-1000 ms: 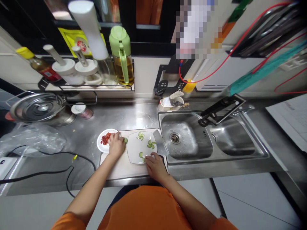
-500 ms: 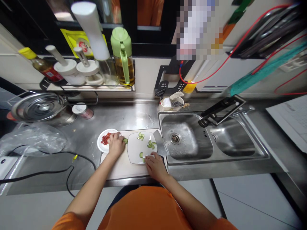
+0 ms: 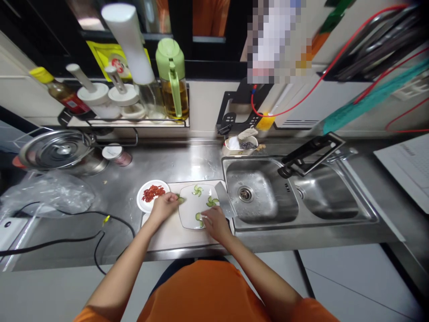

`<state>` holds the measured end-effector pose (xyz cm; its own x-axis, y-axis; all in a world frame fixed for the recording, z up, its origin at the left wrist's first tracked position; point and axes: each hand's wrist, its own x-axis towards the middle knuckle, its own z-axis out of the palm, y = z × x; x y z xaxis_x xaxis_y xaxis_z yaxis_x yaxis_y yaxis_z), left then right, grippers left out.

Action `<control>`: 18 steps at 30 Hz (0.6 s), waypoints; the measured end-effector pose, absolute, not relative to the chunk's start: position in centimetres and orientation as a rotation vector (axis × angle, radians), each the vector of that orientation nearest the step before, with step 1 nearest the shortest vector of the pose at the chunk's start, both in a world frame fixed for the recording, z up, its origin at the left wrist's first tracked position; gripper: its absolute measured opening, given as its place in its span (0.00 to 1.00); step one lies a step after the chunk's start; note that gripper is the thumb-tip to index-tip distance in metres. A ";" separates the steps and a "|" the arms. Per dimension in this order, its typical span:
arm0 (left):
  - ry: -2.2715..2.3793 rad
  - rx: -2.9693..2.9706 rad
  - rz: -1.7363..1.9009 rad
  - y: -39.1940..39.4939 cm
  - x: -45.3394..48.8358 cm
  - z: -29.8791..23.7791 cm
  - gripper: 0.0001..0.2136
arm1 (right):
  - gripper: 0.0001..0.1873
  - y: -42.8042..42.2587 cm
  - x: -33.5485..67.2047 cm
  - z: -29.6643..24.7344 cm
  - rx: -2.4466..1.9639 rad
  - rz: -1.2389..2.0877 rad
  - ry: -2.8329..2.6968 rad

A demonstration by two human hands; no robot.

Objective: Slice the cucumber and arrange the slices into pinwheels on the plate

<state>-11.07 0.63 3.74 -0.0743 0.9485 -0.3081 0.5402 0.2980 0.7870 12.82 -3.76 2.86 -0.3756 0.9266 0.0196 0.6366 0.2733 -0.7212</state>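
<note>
My left hand (image 3: 163, 206) pinches a green cucumber slice (image 3: 181, 200) at the left edge of the white square plate (image 3: 189, 210). My right hand (image 3: 215, 222) rests on the plate's near right corner, fingertips curled at a group of cucumber slices (image 3: 198, 217). Two more groups of cucumber slices (image 3: 197, 190) lie on the plate. The plate sits on a pale cutting board (image 3: 174, 235). A small round dish of chopped red chili (image 3: 152, 193) stands to the left. A cleaver (image 3: 224, 200) lies at the board's right edge.
A double steel sink (image 3: 264, 197) with a black rack (image 3: 310, 154) is to the right. A pot with lid (image 3: 56, 152), a plastic bag (image 3: 50, 194) and black cables (image 3: 100, 235) are on the left. Bottles and jars stand on the shelf (image 3: 127, 118) behind.
My left hand has moved right from the chili dish to the plate's left edge, carrying a cucumber slice. My right hand has shifted slightly further onto the plate.
</note>
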 end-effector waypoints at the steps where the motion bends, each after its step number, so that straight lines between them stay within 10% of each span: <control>1: 1.672 1.264 0.642 0.4 -10.5 3.9 0.15 | 0.10 -3.1 12.4 3.0 -1.422 0.908 -2.018; 18: 1.177 0.114 0.639 -2.7 -5.0 4.0 0.16 | 0.10 1.1 11.1 3.5 -1.401 1.704 -1.422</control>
